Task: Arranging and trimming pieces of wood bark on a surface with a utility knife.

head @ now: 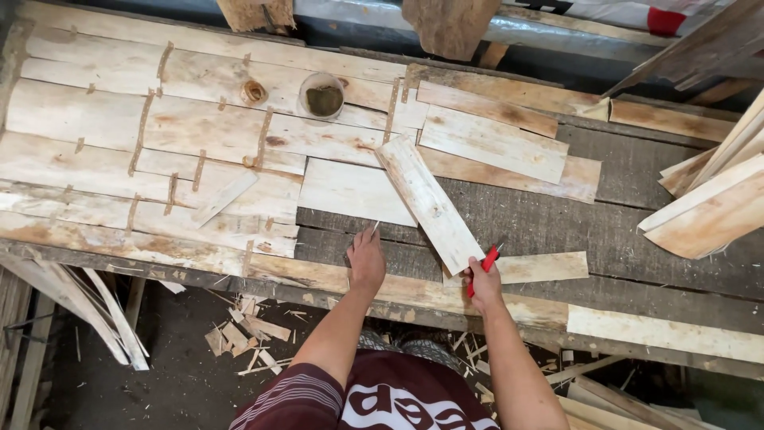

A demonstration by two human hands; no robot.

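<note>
Desk (637, 171): long grey plank surface, runs across in front of both hands; the part ahead of the left hand and out beyond it is covered with pale veneer sheets (119, 135) laid edge to edge, joints bridged by short brown tape strips, apparently to hold the pieces together as one sheet.

Stack of loose strips (716, 199): well out past the right hand, leaning over the desk edge, within reach as stock.

Strip (430, 203): pale veneer piece lying diagonally, its far end on the joined sheets, its near end just beside the right hand. Looks set askew, not yet lined up with its neighbours.

Cup (322, 95): far ahead of the left hand, on the sheets, dark contents; cannot tell what.

Left hand (366, 259): palm down on the desk, fingers loosely curled around a thin pale sliver; contact seems to steady the work.

Right hand (483, 280): clenched around a red knife (486, 263), tip aimed at the strip's near end.

Floor below the hands: offcuts (243, 334) scattered.
</note>
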